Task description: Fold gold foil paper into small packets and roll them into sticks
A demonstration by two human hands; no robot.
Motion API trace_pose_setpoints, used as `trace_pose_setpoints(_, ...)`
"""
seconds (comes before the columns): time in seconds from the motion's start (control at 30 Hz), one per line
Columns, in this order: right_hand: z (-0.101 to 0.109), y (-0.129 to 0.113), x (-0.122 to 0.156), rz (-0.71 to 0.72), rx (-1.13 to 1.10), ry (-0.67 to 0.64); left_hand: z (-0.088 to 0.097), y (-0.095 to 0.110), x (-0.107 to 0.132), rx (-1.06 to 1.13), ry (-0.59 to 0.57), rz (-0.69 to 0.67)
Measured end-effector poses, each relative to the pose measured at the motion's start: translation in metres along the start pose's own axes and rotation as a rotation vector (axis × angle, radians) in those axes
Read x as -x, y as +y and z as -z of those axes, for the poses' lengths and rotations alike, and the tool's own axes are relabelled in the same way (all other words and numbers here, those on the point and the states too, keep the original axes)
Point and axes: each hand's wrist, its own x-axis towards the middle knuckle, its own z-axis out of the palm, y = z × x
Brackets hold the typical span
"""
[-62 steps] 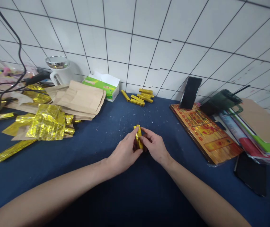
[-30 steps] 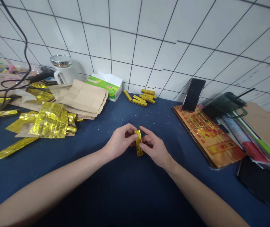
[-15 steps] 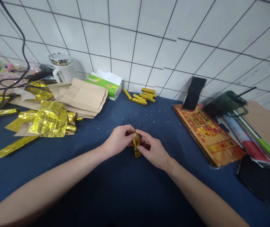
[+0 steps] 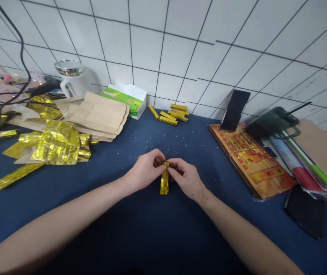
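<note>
A small gold foil bar [image 4: 165,182] stands nearly upright over the blue table cloth [image 4: 140,236] at the middle. My left hand [image 4: 145,170] and my right hand [image 4: 186,178] both pinch its top end, fingers curled in. The bar's lower end points down toward the cloth. A small pile of similar gold bars [image 4: 171,114] lies by the tiled wall behind. Loose gold foil sheets [image 4: 57,142] and brown paper sheets [image 4: 97,114] lie to the left.
A tissue box [image 4: 124,96] and a white mug [image 4: 71,78] stand at the back left, with black cables [image 4: 14,97]. On the right lie a printed orange board [image 4: 251,160], a propped phone [image 4: 234,110], a dark green cup [image 4: 275,121], stacked folders [image 4: 315,160] and a flat black phone [image 4: 305,210].
The gold bar has been turned from lying between my fingers to hanging downward, and both hands have closed in on its top end. The view has shifted slightly.
</note>
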Motion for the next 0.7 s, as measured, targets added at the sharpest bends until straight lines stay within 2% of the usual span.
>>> trace_pose_setpoints(0.23,0.004,-0.007,-0.004,-0.047,-0.048,-0.019,-0.001,0.004,0.004,-0.052,-0.002,-0.016)
trace_pose_setpoints(0.7,0.016,-0.013,-0.011,-0.232,-0.126,-0.177,-0.005,0.012,0.010,-0.218,0.010,-0.117)
